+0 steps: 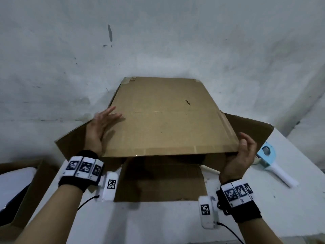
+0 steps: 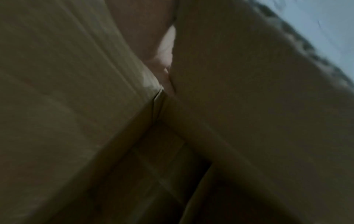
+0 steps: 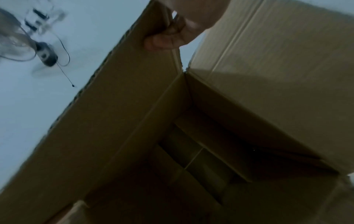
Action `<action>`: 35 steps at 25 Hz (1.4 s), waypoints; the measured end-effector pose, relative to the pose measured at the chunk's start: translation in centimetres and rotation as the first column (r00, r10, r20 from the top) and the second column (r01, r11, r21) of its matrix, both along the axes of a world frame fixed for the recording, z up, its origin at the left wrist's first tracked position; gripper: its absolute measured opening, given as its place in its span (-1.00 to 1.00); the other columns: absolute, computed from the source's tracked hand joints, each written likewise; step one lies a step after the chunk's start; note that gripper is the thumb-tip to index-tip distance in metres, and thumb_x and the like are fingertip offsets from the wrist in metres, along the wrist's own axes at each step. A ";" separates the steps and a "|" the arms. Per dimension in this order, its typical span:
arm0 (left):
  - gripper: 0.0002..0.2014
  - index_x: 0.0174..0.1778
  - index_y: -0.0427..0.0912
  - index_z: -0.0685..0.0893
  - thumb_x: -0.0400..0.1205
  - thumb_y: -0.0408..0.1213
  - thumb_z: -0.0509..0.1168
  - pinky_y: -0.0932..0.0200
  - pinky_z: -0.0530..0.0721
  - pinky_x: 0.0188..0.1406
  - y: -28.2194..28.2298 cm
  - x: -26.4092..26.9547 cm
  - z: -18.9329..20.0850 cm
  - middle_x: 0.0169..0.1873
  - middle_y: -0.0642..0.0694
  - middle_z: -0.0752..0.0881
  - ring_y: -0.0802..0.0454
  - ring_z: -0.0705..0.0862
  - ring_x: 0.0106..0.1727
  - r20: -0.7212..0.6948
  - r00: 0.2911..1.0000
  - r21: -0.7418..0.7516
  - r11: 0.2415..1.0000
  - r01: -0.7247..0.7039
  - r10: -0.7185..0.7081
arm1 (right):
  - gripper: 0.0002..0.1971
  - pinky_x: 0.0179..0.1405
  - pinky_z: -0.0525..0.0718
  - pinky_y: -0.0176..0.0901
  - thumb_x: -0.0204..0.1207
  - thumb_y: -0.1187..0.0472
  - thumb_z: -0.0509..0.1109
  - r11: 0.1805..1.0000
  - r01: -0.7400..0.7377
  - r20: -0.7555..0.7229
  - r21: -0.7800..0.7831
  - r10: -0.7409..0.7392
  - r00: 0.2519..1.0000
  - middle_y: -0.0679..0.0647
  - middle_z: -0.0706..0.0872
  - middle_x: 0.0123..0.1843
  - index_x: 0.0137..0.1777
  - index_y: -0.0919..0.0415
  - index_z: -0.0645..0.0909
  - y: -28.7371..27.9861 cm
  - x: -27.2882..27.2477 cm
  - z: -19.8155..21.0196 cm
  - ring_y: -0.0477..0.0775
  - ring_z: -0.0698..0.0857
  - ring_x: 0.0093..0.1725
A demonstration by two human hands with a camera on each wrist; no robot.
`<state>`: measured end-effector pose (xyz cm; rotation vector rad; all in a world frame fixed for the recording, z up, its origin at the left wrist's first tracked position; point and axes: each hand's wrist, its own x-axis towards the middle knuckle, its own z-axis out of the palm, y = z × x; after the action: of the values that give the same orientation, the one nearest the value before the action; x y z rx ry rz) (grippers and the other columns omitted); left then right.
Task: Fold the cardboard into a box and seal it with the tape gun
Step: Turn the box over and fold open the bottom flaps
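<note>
Presently, item one: the cardboard box (image 1: 168,117), half erected, lying on its side on the white desk (image 1: 158,221) with its open mouth toward you. Side flaps splay left and right; the bottom flap (image 1: 158,184) lies flat on the desk.

Item two: your left hand (image 1: 101,125), fingers straight, palm flat against the box's upper left edge. It grips nothing; judged, it steadies the panel so the box holds square. The left wrist view shows only cardboard at close range, blurred.

Item three: your right hand (image 1: 243,155), at the near right corner of the top panel. The right wrist view shows its fingers (image 3: 168,39) curled over a flap edge, so it holds the cardboard, probably to lift or turn the box and bring the flaps within reach.

Item four: the tape gun (image 1: 274,164), pale blue with a white handle, lying on the desk to your right, just beyond the right flap, untouched. Placed within easy reach of the right hand for sealing.

Item five: tagged wristbands on both wrists; two white marker blocks (image 1: 110,186) on the desk near you.

Status, judged: flaps not yet closed, sealing not begun.
</note>
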<state>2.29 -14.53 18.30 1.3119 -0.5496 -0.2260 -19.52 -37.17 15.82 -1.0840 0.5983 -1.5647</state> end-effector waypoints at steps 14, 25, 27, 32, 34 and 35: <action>-0.44 0.57 0.06 0.21 0.63 -0.10 0.18 -0.21 0.10 0.51 -4.1 3.5 -0.7 0.59 -0.07 0.25 -0.13 0.17 0.61 0.768 0.635 0.618 0.353 -0.703 -0.080 | -0.44 0.61 -0.05 0.13 0.63 0.24 0.20 0.687 -0.482 -0.837 -0.543 -0.493 0.240 0.06 0.28 0.66 0.59 -0.17 0.26 -5.9 10.3 1.4 0.17 0.17 0.67; -0.15 0.63 -0.14 -0.03 0.53 -0.25 0.36 -0.05 -0.60 0.46 -3.2 3.3 -4.1 0.61 -0.40 -0.09 -0.35 -0.19 0.62 0.827 0.522 0.463 0.273 -0.843 0.209 | -0.28 0.43 -0.27 0.65 0.59 0.36 0.27 0.860 0.028 -0.827 -0.509 -0.498 0.261 0.36 -0.12 0.70 0.59 -0.31 0.16 -10.2 7.6 -1.9 0.44 -0.22 0.65; -0.11 0.63 -0.09 -0.08 0.52 -0.19 0.38 -0.36 -0.33 0.50 -4.5 3.0 -3.2 0.59 -0.48 -0.13 -0.50 -0.18 0.58 0.767 0.571 0.521 0.235 -0.820 0.292 | -0.27 0.52 0.27 0.46 0.57 0.45 0.21 0.905 -0.001 -0.803 -0.426 -0.378 0.460 0.30 -0.05 0.71 0.59 -0.27 0.19 -9.8 7.6 -2.3 0.31 0.06 0.68; -0.17 0.63 -0.13 0.01 0.50 -0.55 0.28 -0.23 -0.15 0.55 -5.3 5.9 -2.8 0.56 -0.54 -0.19 -0.50 -0.22 0.58 0.712 0.591 0.424 0.439 -0.792 0.380 | -0.31 -0.03 0.47 -0.23 0.63 0.45 -0.02 0.942 -0.223 -0.769 -0.250 -0.054 0.637 0.27 0.68 0.24 0.44 -0.44 0.07 -9.9 7.7 -2.3 0.18 0.66 -0.01; -0.22 0.62 -0.19 0.06 0.51 -0.59 0.23 -0.20 0.01 0.60 -5.0 6.6 -3.1 0.57 -0.52 -0.19 -0.46 -0.21 0.60 0.692 0.621 0.404 0.514 -0.756 0.368 | -0.33 -0.05 0.46 -0.24 0.61 0.48 -0.02 0.936 -0.243 -0.778 -0.254 -0.048 0.627 0.31 0.69 0.23 0.39 -0.41 0.12 -10.3 7.9 -2.3 0.26 0.68 -0.01; -0.24 0.61 -0.22 0.07 0.51 -0.60 0.22 -0.15 0.11 0.60 -5.0 6.7 -3.1 0.57 -0.50 -0.18 -0.43 -0.19 0.61 0.687 0.625 0.395 0.532 -0.749 0.370 | -0.33 -0.04 0.46 -0.24 0.60 0.49 -0.02 0.935 -0.250 -0.780 -0.250 -0.042 0.625 0.32 0.68 0.26 0.38 -0.39 0.14 -10.5 8.0 -2.3 0.32 0.69 0.04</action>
<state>9.03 -19.52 15.22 2.2285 -0.4492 0.6197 -11.51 -47.69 13.56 -2.0729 0.8281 -1.0404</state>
